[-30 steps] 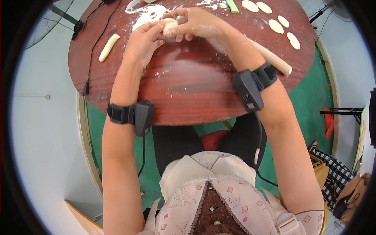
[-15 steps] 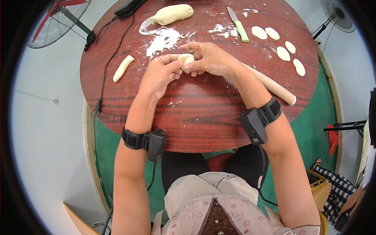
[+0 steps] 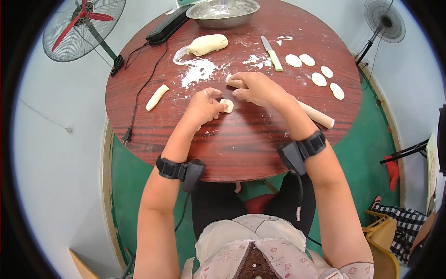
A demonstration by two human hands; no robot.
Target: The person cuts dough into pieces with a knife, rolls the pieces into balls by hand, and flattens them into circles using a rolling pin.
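Note:
Near the middle of the round table (image 3: 186, 160), my left hand (image 3: 205, 108) pinches the edge of a small dough disc (image 3: 227, 106) at the tabletop. My right hand (image 3: 253, 88) is on the left part of a wooden rolling pin (image 3: 316, 115), whose near end slants to the right beneath my forearm. Loose flour (image 3: 197, 72) is scattered beyond my hands. Several flat dough rounds (image 3: 318, 79) lie at the right, close to a knife with a pale green handle (image 3: 275, 60).
A large dough piece (image 3: 208, 45) and a metal basin (image 3: 223, 19) are at the back. A dough strip (image 3: 157, 97) and a cable with a plug (image 3: 127, 135) lie left, near a black case (image 3: 169, 25). Fans stand on both sides.
My hands have moved apart. The dough disc has come down from between both hands to the table with my left fingers, and my right hand has gone to the rolling pin. The view has shifted, showing the basin.

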